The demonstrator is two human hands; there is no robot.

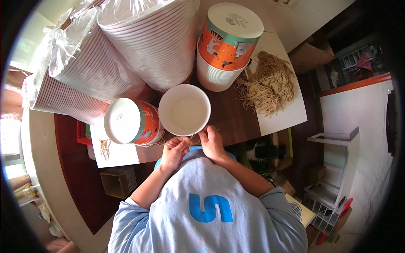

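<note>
A white paper bucket (pixel 185 113) stands upright on the table in front of me, its mouth facing up and nothing visible inside. Just below its near rim, my left hand (pixel 175 151) pinches a thin tan cord (pixel 192 136), fingertips pressed together. My right hand (pixel 212 142) is also closed at the bucket's near right side, with a bit of cord showing by its fingers. How the cord meets the bucket is too small to make out. To the left is an upside-down orange patterned bucket (pixel 148 122) with a white base, cord lying by its lower edge.
Tall stacks of white buckets (pixel 147 42) in clear plastic fill the back left. An orange and green bucket stack (pixel 230 42) stands upside down at the back. A tangled heap of tan cords (pixel 270 84) lies at right. A few loose cords (pixel 104 147) lie at the left edge.
</note>
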